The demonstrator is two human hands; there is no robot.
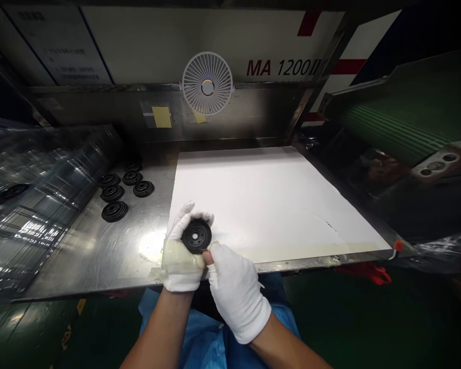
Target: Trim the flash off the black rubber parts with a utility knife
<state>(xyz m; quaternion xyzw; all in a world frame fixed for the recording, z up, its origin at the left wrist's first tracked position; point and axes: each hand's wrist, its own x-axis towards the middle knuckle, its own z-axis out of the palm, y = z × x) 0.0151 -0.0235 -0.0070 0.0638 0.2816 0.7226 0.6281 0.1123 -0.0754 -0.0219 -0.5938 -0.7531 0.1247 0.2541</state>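
Bare forearms (159,328) nearest; hands together, left hand (182,261) clamping a round black rubber disc (196,236), right hand (235,289) pinching its lower rim from the near side.

White machine panel (165,41), green floor (34,328)

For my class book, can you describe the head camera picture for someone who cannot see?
A white-gloved left hand and right hand hold a black disc with a central hole. More black discs lie on a steel table beside a white sheet.
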